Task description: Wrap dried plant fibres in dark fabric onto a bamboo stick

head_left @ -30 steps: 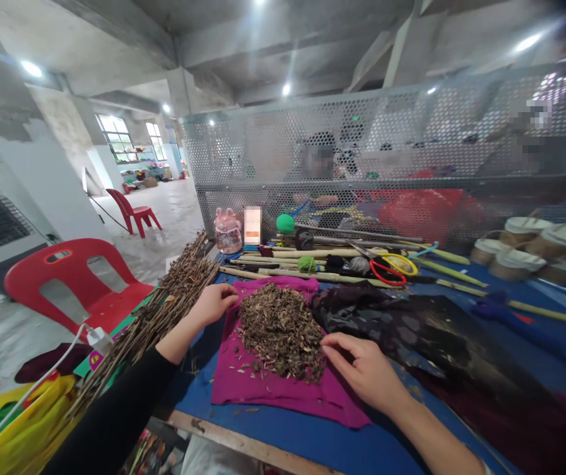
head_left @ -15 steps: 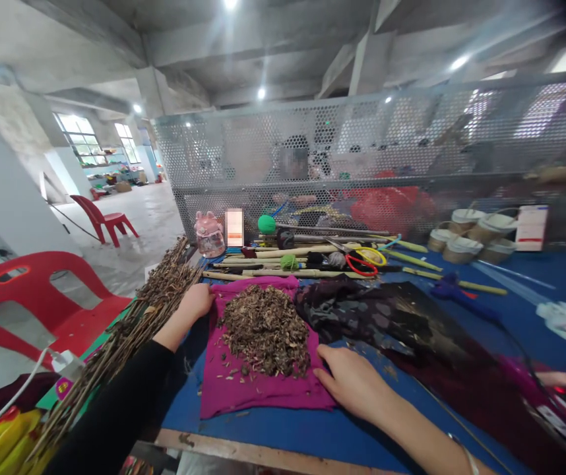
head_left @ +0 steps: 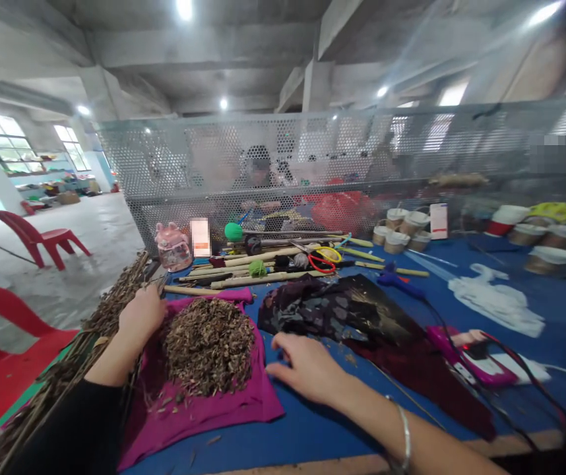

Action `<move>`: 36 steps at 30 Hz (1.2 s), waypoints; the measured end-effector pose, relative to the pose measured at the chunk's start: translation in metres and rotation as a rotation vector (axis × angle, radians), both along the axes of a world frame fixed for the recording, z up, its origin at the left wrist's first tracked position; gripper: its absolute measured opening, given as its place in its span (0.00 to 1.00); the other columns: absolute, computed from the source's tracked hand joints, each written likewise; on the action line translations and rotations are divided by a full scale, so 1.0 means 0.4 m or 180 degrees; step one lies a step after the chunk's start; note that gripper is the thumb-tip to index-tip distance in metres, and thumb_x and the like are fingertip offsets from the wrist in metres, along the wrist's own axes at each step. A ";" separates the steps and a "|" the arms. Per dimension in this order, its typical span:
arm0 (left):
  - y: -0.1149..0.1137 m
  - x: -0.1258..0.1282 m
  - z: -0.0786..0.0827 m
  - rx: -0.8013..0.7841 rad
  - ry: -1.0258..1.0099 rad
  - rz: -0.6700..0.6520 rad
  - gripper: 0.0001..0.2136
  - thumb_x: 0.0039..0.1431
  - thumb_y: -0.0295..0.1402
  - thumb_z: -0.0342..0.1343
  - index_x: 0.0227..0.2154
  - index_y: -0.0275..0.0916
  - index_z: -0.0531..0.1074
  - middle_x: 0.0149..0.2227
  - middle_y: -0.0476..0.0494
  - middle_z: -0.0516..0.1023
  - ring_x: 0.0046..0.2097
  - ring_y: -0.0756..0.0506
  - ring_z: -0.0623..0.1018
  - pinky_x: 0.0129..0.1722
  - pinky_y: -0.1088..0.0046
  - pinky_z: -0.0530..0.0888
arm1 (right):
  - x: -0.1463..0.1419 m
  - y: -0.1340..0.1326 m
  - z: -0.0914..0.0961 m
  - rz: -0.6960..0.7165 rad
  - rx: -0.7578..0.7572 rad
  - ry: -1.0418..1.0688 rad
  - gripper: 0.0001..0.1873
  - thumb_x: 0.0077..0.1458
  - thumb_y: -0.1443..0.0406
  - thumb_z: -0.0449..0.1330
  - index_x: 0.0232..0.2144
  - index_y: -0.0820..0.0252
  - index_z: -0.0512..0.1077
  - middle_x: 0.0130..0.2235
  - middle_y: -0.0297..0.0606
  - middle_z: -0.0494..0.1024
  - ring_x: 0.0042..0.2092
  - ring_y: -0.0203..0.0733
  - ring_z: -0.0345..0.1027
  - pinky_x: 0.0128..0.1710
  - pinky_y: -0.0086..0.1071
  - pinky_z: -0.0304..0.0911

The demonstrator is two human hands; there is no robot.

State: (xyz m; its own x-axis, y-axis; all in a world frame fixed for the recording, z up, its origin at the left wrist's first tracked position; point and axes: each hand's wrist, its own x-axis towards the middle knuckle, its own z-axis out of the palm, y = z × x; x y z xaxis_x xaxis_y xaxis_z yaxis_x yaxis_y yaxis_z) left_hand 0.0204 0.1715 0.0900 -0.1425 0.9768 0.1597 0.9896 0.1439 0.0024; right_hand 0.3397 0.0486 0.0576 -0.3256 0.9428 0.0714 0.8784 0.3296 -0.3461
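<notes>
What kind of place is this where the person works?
Most likely a handcraft workshop in a factory hall. The bare concrete ceiling and the perforated metal screen, with another person behind it, look industrial; the dried twigs and the heap of dried plant bits on the blue table suggest handwork.

No legible txt anywhere; white card (head_left: 439,221) print too small.

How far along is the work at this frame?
Done: a heap of dry bits sits on the magenta cloth. In hand: the left hand is on the twig bundle; the right hand rests open beside the cloth. Left: the long bundle, apparently unworked.
</notes>
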 end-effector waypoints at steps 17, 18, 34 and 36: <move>0.006 0.564 0.008 -0.0677 -0.0847 -0.2114 0.05 0.50 0.25 0.51 0.27 0.33 0.72 0.35 0.29 0.78 0.42 0.33 0.77 0.42 0.59 0.71 | 0.379 0.135 0.127 -0.1077 0.0663 0.0345 0.11 0.56 0.63 0.46 0.32 0.60 0.67 0.34 0.39 0.74 0.36 0.40 0.66 0.36 0.30 0.56; 0.021 0.559 0.024 -0.0601 -0.1000 -0.2087 0.08 0.53 0.26 0.48 0.29 0.33 0.72 0.36 0.30 0.77 0.41 0.35 0.77 0.41 0.61 0.71 | 0.401 0.136 0.129 -0.1065 0.0536 0.0208 0.11 0.56 0.63 0.46 0.31 0.60 0.67 0.34 0.39 0.74 0.36 0.40 0.66 0.36 0.29 0.56; -0.055 0.690 -0.026 -0.0816 -0.1922 -0.2168 0.05 0.45 0.30 0.59 0.27 0.37 0.74 0.33 0.37 0.78 0.40 0.39 0.76 0.39 0.69 0.70 | 0.398 0.135 0.149 -0.0758 0.0000 -0.0387 0.09 0.52 0.68 0.50 0.31 0.60 0.70 0.35 0.38 0.76 0.36 0.39 0.67 0.34 0.27 0.56; -0.009 0.661 -0.013 -0.0726 -0.2103 -0.2030 0.08 0.54 0.32 0.50 0.26 0.36 0.73 0.31 0.41 0.78 0.38 0.42 0.76 0.38 0.70 0.70 | 0.432 0.121 0.161 -0.0959 0.0054 -0.0477 0.08 0.52 0.68 0.50 0.31 0.61 0.70 0.36 0.41 0.76 0.37 0.41 0.68 0.34 0.29 0.56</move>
